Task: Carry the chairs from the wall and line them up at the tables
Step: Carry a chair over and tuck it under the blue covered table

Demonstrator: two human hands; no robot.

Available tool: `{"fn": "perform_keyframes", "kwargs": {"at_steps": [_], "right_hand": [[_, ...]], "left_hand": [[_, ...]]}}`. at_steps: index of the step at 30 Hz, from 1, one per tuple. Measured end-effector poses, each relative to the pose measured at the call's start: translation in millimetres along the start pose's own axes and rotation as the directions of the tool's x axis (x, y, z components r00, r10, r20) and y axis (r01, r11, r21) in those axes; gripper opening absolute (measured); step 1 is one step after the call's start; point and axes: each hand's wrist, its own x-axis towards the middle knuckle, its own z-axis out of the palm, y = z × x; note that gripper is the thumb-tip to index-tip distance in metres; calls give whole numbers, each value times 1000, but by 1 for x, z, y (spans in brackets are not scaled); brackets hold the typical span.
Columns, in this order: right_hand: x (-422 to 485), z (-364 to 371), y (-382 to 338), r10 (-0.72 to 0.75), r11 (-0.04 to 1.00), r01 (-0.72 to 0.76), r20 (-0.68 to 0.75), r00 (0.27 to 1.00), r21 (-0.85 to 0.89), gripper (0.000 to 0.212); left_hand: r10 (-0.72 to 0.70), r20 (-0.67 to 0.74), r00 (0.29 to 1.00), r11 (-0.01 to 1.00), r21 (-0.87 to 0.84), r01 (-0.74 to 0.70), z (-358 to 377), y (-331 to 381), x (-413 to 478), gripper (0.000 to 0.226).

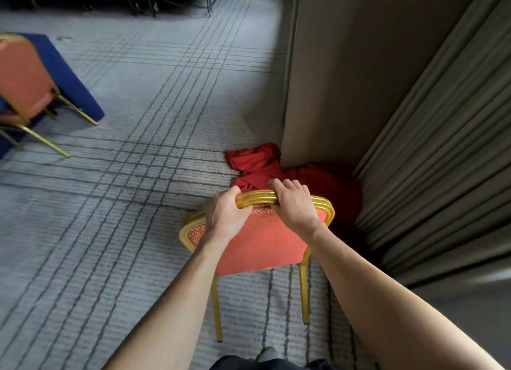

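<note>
Left hand (225, 217), right hand (294, 203): each grip clenched round the top rail (255, 199) of the red chair (257, 242)

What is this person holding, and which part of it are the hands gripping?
A red chair with a gold frame. The left hand and the right hand both grip the top rail of its backrest, fingers curled over it.
</note>
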Motion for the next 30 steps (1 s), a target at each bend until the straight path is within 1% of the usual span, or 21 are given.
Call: {"fn": "perform_keyframes", "kwargs": {"at_steps": [2, 3, 5, 7, 10, 12, 14, 16, 18, 20, 23, 26, 28, 30], "right_hand": [[15, 0, -2, 68, 994, -70, 22, 997, 88, 49], [20, 2, -3, 82, 993, -83, 15, 996, 82, 50], [26, 10, -2, 83, 996, -81, -43, 996, 44, 45], [36, 11, 1, 52, 999, -52, -89, 995, 2, 40], [53, 8, 7, 12, 999, -10, -70, 998, 40, 39], [68, 1, 8, -4, 998, 6, -25, 1000, 70, 41], [85, -4, 11, -18, 998, 17, 6, 1000, 66, 43], [93, -4, 11, -43, 998, 43, 0, 999, 44, 42], [102, -1, 11, -71, 997, 72, -21, 997, 16, 40], [112, 4, 10, -65, 998, 67, -50, 997, 20, 37], [126, 10, 7, -28, 999, 33, -120, 992, 38, 36], [150, 16, 0, 5, 996, 13, -216, 976, 83, 36], [169, 15, -4, 34, 998, -21, -189, 981, 67, 34], [196, 15, -8, 79, 997, -78, -149, 986, 11, 38]], "left_hand": [[-14, -54, 998, 997, 74, 18, 2, -4, 9, 22], [-7, -78, 997, 992, 121, 16, 4, -5, 13, 22], [18, -107, 994, 982, 191, 3, 12, -8, 21, 25], [20, -147, 989, 980, 198, 10, 17, -8, 32, 26], [-12, -141, 990, 979, 199, 41, 20, -8, 50, 29], [-78, -137, 987, 969, 224, 108, 17, -4, 65, 35], [-128, -99, 987, 963, 224, 147, 13, 1, 80, 38], [-165, -42, 985, 952, 253, 170, 8, 4, 90, 34], [-197, -57, 979, 938, 279, 205, 5, 6, 97, 28], [-223, -82, 971, 930, 280, 237, 4, 5, 105, 25], [-191, -149, 970, 941, 253, 224, 4, 4, 115, 17], [-197, -161, 967, 930, 281, 236, 2, -7, 138, 22], [-170, -132, 976, 929, 308, 204, -2, -12, 157, 25], [-139, -111, 984, 930, 326, 168, -8, -17, 183, 28]]}}
